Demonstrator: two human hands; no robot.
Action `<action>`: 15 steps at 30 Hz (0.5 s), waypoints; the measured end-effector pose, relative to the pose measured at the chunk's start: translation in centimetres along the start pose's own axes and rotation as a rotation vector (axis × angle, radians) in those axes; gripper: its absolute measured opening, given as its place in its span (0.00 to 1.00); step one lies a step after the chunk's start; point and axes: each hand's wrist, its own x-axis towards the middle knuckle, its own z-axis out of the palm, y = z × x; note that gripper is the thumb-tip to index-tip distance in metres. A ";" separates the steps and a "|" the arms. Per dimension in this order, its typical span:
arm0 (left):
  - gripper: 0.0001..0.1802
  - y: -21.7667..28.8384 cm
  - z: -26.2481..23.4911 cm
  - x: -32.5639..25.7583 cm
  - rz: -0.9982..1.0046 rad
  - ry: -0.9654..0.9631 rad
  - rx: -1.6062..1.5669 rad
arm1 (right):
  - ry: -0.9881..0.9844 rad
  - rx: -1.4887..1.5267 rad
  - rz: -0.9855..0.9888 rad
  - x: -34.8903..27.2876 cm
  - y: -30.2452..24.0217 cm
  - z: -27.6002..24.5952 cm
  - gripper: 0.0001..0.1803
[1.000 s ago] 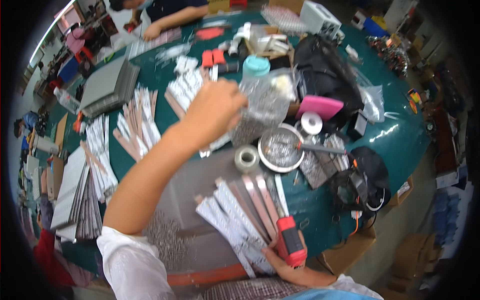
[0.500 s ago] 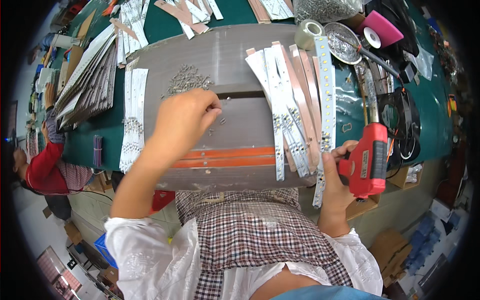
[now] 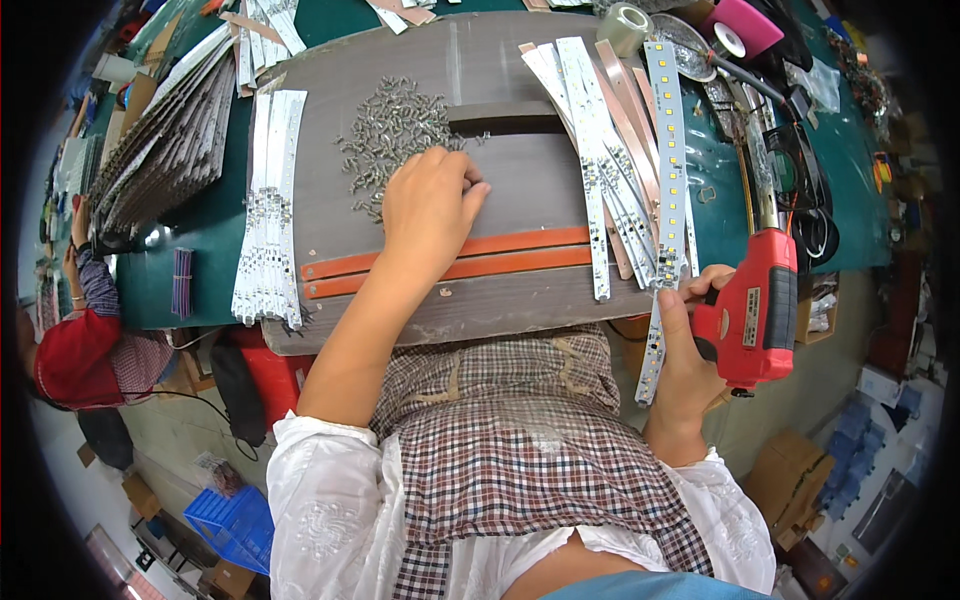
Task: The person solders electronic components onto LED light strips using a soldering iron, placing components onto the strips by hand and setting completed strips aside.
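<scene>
My left hand [image 3: 430,205] hovers over the grey board, its fingers curled in at the lower right edge of a heap of small metal parts [image 3: 390,125]. Whatever its fingertips pinch, if anything, is hidden. In my right hand [image 3: 690,350] is a long white LED strip board [image 3: 666,170], upright along the right side, thumb pressed on its lower part. That hand's fingers also wrap the handle of a red and black soldering gun [image 3: 752,310], whose metal barrel points away from me. Beside the strip lie fanned white strip boards [image 3: 590,160].
Two orange strips [image 3: 540,240] run along the near part of the grey board [image 3: 390,325]. More strip boards [image 3: 268,200] lie stacked at its left. A clear tape roll [image 3: 624,28] and a metal dish [image 3: 682,50] stand far right. A co-worker in red sleeves [image 3: 75,355] sits left.
My left hand has shifted right and lies lower on the board, uncovering more of the metal heap. The view has tilted, with the board higher in it. My right hand keeps its hold.
</scene>
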 end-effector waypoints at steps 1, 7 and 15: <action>0.07 0.0 0.1 -0.1 0.014 0.015 0.000 | -0.023 -0.033 -0.022 -0.2 -0.1 0.1 0.21; 0.07 0.0 -0.5 -0.7 0.095 0.106 0.040 | -0.079 0.031 0.111 -1.3 0.4 1.5 0.22; 0.07 3.0 -3.2 -3.8 -0.511 -0.135 -1.286 | -0.213 0.139 0.247 -1.4 1.4 4.9 0.24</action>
